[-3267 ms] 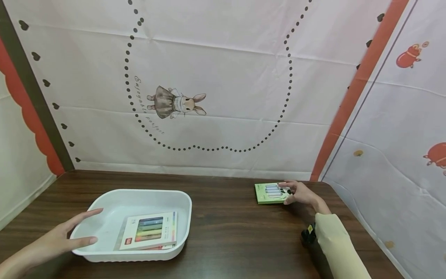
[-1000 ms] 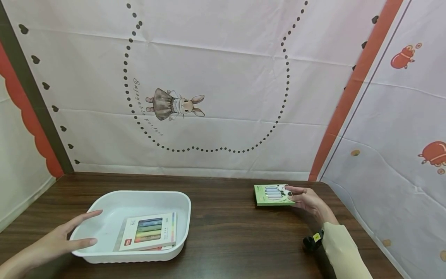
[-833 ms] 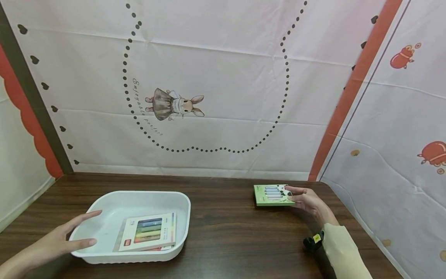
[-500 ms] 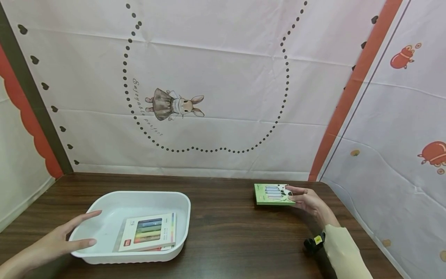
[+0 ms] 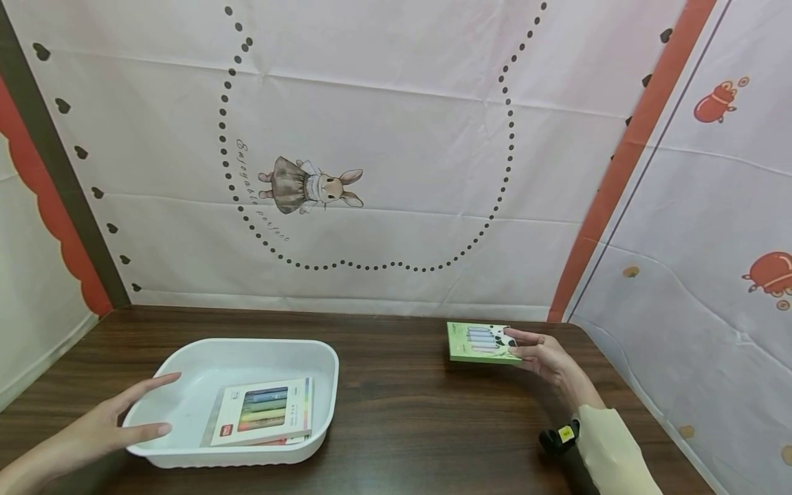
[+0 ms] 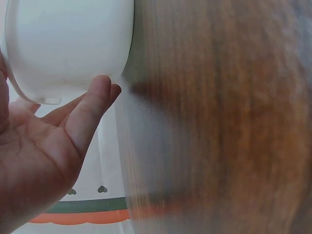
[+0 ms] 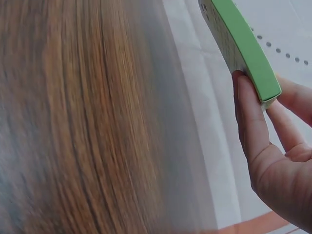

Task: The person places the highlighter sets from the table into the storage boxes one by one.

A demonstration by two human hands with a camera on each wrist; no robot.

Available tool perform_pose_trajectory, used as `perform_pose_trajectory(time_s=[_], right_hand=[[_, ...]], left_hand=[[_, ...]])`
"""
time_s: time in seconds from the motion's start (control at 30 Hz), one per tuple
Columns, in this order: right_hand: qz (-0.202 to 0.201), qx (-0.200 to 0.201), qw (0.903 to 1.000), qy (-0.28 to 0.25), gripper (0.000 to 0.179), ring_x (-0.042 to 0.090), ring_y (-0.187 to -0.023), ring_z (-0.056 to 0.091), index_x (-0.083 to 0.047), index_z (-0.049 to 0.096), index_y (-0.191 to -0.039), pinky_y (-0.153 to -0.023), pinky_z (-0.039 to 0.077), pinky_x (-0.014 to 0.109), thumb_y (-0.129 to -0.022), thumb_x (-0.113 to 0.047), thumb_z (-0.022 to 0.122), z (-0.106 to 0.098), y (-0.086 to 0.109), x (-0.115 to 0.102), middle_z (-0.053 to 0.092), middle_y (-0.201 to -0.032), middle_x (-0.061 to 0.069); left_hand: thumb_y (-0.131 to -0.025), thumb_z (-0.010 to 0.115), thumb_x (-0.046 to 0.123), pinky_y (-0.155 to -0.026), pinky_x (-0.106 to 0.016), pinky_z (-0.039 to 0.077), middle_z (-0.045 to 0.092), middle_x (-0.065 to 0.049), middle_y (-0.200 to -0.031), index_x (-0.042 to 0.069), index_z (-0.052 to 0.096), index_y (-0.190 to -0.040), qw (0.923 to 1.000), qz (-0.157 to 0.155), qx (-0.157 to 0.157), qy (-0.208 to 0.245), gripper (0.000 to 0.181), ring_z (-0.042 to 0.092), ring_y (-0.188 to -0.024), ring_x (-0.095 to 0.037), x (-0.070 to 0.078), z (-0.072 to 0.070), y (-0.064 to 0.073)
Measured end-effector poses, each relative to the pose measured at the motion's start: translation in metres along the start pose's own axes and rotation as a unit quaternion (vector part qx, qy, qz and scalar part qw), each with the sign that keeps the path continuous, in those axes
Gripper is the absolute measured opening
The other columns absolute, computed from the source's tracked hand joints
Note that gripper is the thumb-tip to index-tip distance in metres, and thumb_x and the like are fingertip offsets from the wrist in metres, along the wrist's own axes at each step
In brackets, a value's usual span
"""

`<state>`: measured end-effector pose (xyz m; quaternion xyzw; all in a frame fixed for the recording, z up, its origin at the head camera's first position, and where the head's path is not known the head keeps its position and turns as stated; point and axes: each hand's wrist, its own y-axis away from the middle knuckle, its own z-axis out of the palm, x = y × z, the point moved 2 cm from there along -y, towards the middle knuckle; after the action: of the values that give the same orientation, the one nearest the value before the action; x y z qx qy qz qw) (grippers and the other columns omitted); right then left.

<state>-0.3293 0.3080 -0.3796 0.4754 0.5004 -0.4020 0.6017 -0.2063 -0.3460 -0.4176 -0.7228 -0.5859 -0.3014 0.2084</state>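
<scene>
In the head view my right hand (image 5: 553, 361) pinches the right end of a flat green box of pens (image 5: 479, 342), its cover showing pale pens and black-and-white spots. Seen from the right wrist, fingers lie under the green box (image 7: 251, 53) and others on its opposite face; it is raised off the table. At the left, my left hand (image 5: 102, 426) grips the rim of a white plastic basin (image 5: 232, 347), thumb and forefinger over the edge. Other fingers touch the basin's outer wall (image 6: 68, 48) in the left wrist view. Inside lies a white box with coloured sticks in its window (image 5: 262, 410).
A dark wood-grain table (image 5: 421, 426) lies beneath everything. Behind it hangs a white printed cloth (image 5: 396, 137), and another cloth (image 5: 699, 289) closes the right side. A black device with a yellow label (image 5: 559, 436) sits at the right wrist. Something reddish shows under the white box.
My right hand has gone from resting over the green box's top to pinching its right end. The box has just lifted and shifted slightly left. My left hand and the basin stay put.
</scene>
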Motion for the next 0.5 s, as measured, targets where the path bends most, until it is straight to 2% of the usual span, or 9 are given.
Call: perform_pose_trajectory(time_s=[0.13,0.33,0.5], right_hand=[[0.0,0.001,0.9999,-0.013,0.047,0.013,-0.085,0.063,0.0,0.05,-0.127,-0.074,0.051,0.029,-0.082,0.005,0.061,0.006,0.0,-0.002,0.063,-0.099,-0.001],[-0.006,0.004,0.9999,-0.012,0.042,0.012,-0.084,0.063,-0.004,0.057,-0.122,-0.073,0.051,0.029,-0.081,0.005,0.062,0.012,0.003,-0.004,0.063,-0.099,-0.003],[-0.008,-0.004,0.9999,-0.013,0.046,0.013,-0.085,0.063,-0.001,0.053,-0.126,-0.073,0.051,0.028,-0.081,0.003,0.063,0.018,0.006,-0.007,0.062,-0.1,-0.002]], left_hand=[[-0.09,0.058,0.025,-0.072,-0.046,0.044,0.025,-0.039,-0.133,0.009,0.023,-0.142,1.0,-0.001,0.002,0.001,0.065,0.034,-0.09,0.015,0.001,0.0,0.001],[-0.09,0.058,0.023,-0.067,-0.024,0.042,0.028,-0.035,-0.133,0.01,0.024,-0.142,0.9999,0.009,0.007,-0.002,0.064,0.036,-0.091,0.012,0.002,0.001,0.001],[-0.089,0.059,0.023,-0.07,-0.033,0.043,0.028,-0.036,-0.133,0.009,0.025,-0.141,0.9998,0.011,0.016,-0.01,0.064,0.034,-0.091,0.015,0.002,0.001,0.001]])
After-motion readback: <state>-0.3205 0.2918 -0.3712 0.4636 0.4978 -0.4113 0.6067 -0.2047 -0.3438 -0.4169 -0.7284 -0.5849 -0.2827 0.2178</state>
